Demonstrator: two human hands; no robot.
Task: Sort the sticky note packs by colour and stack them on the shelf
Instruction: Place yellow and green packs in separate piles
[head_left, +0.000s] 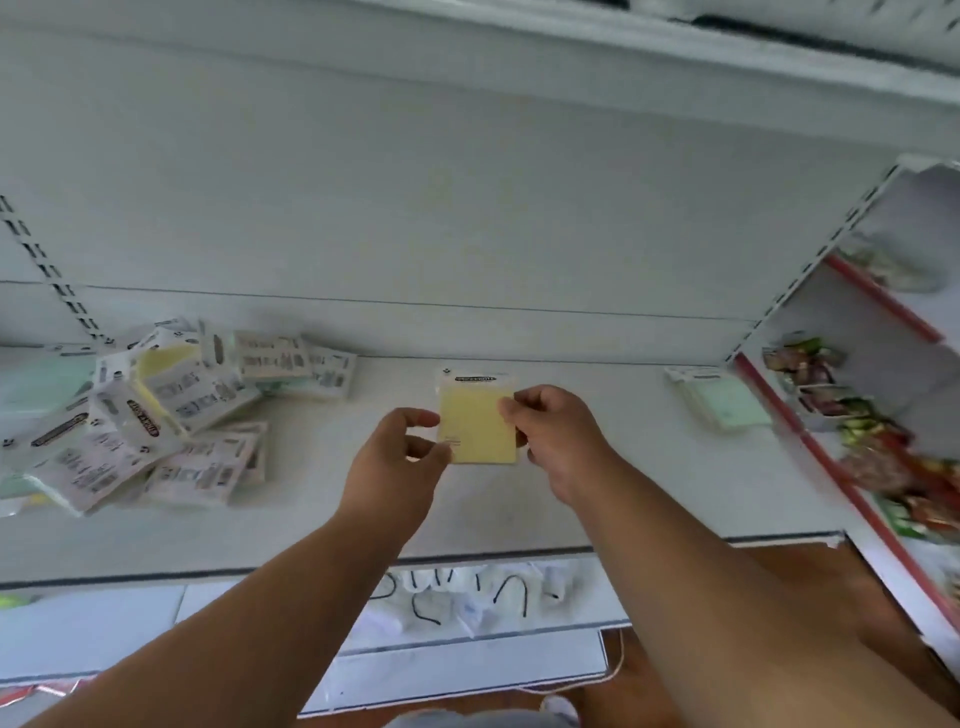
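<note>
Yellow pack (478, 423): clear wrap, white header strip with a dark label on top, face toward you, upright mid-shelf (597, 493). You're pinching its right edge with your right hand (556, 436); your left hand (400, 452) has fingers curled at the lower-left corner. Green pack (719, 397): lies flat at the shelf's far right, alone, well apart from the yellow one. Loose pile of packs (156, 410): shelf left, jumbled and overlapping, mostly white backs with print showing, some yellow and pale green visible.
</note>
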